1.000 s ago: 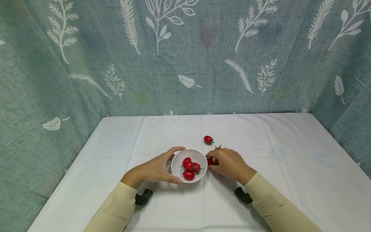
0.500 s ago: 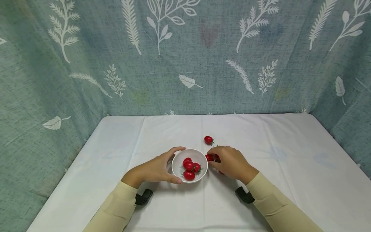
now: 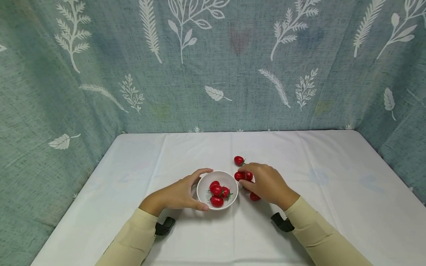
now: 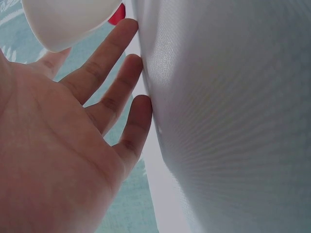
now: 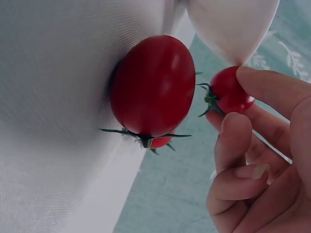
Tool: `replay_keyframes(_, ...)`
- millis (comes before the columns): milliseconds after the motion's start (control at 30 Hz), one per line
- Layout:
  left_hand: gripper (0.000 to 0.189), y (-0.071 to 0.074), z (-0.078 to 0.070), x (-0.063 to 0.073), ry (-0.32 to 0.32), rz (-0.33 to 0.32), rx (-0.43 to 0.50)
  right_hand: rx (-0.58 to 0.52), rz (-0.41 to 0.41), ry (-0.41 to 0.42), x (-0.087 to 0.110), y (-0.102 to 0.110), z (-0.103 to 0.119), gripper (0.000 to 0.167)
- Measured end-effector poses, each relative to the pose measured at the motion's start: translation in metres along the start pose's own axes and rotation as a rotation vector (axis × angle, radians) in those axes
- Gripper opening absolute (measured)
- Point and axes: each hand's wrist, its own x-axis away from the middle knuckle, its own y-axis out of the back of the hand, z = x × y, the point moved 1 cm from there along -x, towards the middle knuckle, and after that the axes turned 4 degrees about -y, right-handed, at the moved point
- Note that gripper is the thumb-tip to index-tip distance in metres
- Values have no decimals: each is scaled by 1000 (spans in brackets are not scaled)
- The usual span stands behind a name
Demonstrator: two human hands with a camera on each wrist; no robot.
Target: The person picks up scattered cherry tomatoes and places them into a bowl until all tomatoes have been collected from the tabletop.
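Note:
In the head view, my left hand (image 3: pixel 176 192) curves round the left side of a white bowl (image 3: pixel 200 194), thumb near and index finger far; in the left wrist view its other fingers (image 4: pixel 114 99) spread below the bowl. Several cherry tomatoes (image 3: pixel 217 201) with green calyxes lie in the bowl. To its right, my right hand (image 3: pixel 267 184) pinches a cherry tomato (image 5: pixel 231 90) between thumb and fingers. More red (image 3: pixel 249 176) shows beside it under the hand. One cherry tomato (image 3: pixel 255 196) lies on the cloth by the hand's near side, another (image 3: pixel 239 160) beyond it.
A white cloth (image 3: pixel 139 159) covers the table. Green-grey curtains with white leaf prints (image 3: pixel 213 74) stand behind the table and at both sides. A black wrist camera (image 3: pixel 282 222) sits under the right wrist, another (image 3: pixel 164 226) under the left.
My right hand has shifted slightly away from me with the tomato, baring the cherry tomato on its near side. My left hand and the bowl have stayed put.

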Motion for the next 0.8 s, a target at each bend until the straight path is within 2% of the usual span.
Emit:
replay_keyframes(267,108,-1,0,1,21,-9,-13,-34,-58,44,3,3,5,38)
replay_keyframes(500,108,-1,0,1,18,-5,-6,-78,-130,134,6,3,10,36)
replay_keyframes(800,108,-1,1,0,13,-2,-2,-75,-138,180,9,0,16,37)
